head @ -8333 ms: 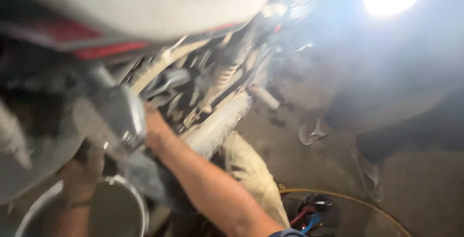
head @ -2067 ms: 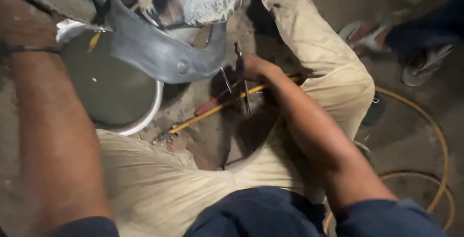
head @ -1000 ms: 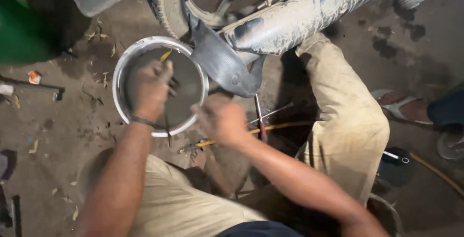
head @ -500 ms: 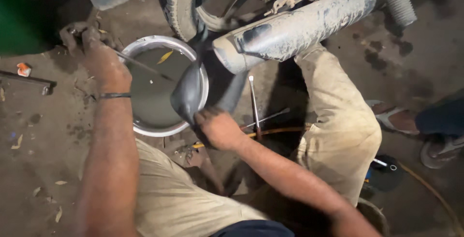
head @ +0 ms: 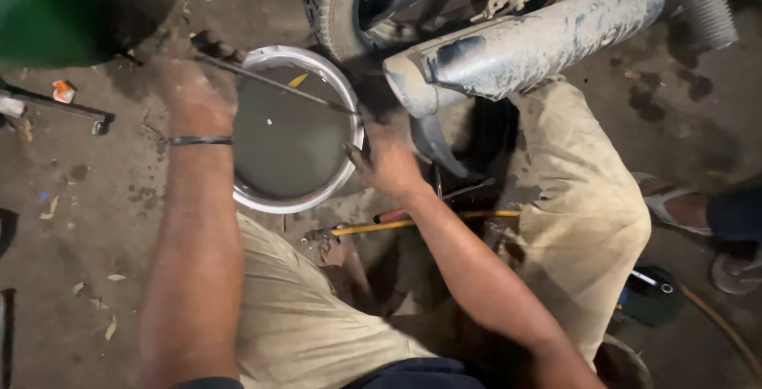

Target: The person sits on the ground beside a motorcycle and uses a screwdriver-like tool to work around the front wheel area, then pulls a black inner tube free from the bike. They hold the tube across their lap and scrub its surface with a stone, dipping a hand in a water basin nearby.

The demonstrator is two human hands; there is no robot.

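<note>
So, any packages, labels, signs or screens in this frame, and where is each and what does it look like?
No signs, screens or readable labels show.
Small scrap: on the floor at far left, below the green drum; orange and white, crumpled, possibly a wrapper, too small to tell.
Dark round container: on the floor at lower right, beside the bent knee; any label on it cannot be made out.

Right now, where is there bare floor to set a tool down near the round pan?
Bare floor lies left of the left hand and its arm, below the green drum, with only small leaf bits. It is crowded between the round pan and the knee: the right hand, screwdrivers and exhaust pipe.
</note>
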